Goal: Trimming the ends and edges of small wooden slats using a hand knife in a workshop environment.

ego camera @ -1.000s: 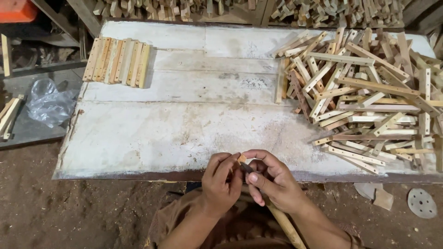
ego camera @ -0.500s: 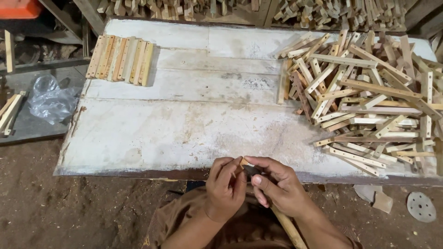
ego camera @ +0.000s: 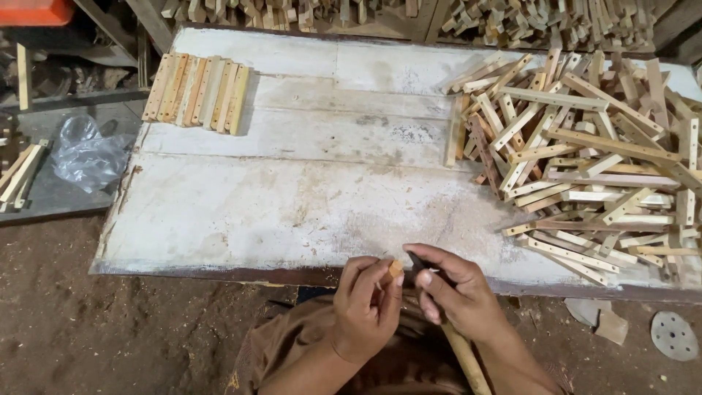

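Head view | dusty white board (ego camera: 241, 212) over dirt floor (ego camera: 58, 322) | left fingers (ego camera: 376, 281) pinching wooden stick (ego camera: 395, 270)

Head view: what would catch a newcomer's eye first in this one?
Probably the big jumbled heap of wooden sticks covering the right side of the whitish board table, set against the neat row of sticks at its far left corner. Then, at the near edge, the left hand pinching a small wooden piece and the right hand close beside it.
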